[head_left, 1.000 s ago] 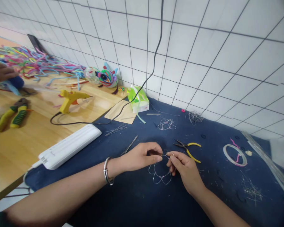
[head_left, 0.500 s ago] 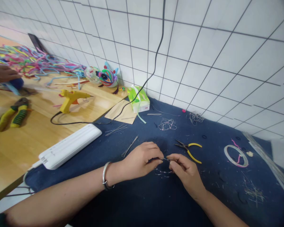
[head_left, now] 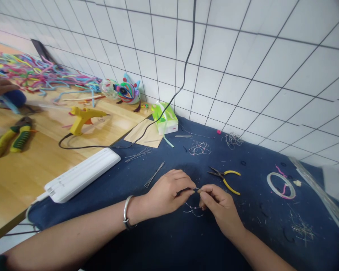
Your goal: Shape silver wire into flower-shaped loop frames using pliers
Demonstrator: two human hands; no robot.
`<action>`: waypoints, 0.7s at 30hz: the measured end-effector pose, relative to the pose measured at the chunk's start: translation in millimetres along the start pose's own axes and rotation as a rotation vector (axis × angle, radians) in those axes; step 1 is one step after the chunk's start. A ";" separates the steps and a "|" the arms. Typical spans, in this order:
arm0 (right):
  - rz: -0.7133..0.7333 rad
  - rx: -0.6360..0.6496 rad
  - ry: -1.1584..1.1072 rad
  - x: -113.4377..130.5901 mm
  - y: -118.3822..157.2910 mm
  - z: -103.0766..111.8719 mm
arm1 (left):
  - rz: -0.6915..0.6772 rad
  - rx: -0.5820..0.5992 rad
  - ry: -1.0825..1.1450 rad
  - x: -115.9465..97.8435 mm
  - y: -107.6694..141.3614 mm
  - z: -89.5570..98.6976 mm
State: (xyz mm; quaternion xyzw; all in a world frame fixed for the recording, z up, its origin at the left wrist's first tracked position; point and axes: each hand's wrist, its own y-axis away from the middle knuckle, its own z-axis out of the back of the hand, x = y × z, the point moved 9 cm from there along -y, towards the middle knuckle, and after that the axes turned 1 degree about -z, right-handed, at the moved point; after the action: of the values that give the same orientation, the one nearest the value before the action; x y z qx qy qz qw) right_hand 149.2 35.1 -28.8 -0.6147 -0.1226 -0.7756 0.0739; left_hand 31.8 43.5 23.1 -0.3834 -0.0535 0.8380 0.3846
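My left hand [head_left: 171, 190], with a silver bangle on its wrist, pinches a thin piece of wire [head_left: 192, 209] between thumb and fingers. Facing it, my right hand [head_left: 219, 203] is closed on the same wire, fingertips almost touching the left ones. Loops of the wire with tiny bead-like specks hang just below the fingertips; much of it is hidden by the fingers. Yellow-handled needle-nose pliers [head_left: 225, 180] lie with their jaws parted, beyond my right hand. A small bundle of straight wires [head_left: 154, 174] rests beyond my left wrist.
A white power strip [head_left: 83, 176] lies at the left. A yellow glue gun [head_left: 84, 118] and green-yellow pliers [head_left: 14, 136] are on the wooden table. A tissue pack [head_left: 166, 119], wire coil [head_left: 200, 148], and clear roll [head_left: 281, 186] lie around. Another person's hand [head_left: 0, 86] is far left.
My right fingertips have shifted slightly left, closer to the left ones. The hanging wire loops have changed shape a little. My left hand stays in place.
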 end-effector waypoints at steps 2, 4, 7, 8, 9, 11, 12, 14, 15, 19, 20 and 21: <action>-0.016 -0.013 -0.069 -2.6 -1.0 0.6 | 0.053 -0.041 0.003 5.4 0.5 2.6; -0.021 -0.028 -0.103 -4.4 -1.8 1.5 | 0.111 -0.068 0.022 10.8 0.7 4.3; -0.025 -0.022 -0.117 -6.0 -2.6 0.6 | 0.169 -0.054 0.126 15.3 0.3 1.7; -0.026 -0.023 -0.125 -6.5 -2.7 0.6 | 0.194 -0.041 0.171 17.3 0.3 0.0; -0.031 -0.025 -0.138 -7.3 -2.8 0.6 | 0.230 -0.026 0.217 20.1 0.8 -2.3; -0.043 -0.039 -0.166 -9.1 -2.8 1.5 | 0.321 0.015 0.318 27.7 3.1 -8.7; -0.049 -0.044 -0.175 -9.8 -2.6 1.8 | 0.368 0.036 0.382 31.5 4.6 -12.5; -0.049 -0.045 -0.173 -9.5 -2.1 2.0 | 0.447 0.062 0.535 37.4 7.5 -19.7; -0.045 -0.039 -0.157 -8.4 -1.8 2.0 | 0.474 0.069 0.614 39.2 8.4 -22.5; -0.013 0.011 0.001 0.3 -2.1 6.2 | 0.516 0.057 0.779 41.9 8.1 -23.5; 0.015 0.007 0.087 4.1 -3.3 11.2 | 0.516 0.053 0.777 42.2 7.6 -22.0; 0.059 -0.011 0.201 8.7 -5.1 18.3 | 0.516 0.050 0.764 42.6 7.2 -20.3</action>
State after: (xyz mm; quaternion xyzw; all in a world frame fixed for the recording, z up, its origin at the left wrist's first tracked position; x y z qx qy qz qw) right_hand 162.9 45.4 -16.9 -0.5377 -0.0922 -0.8315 0.1053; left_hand 23.8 63.5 -19.5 -0.6561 0.2097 0.7060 0.1646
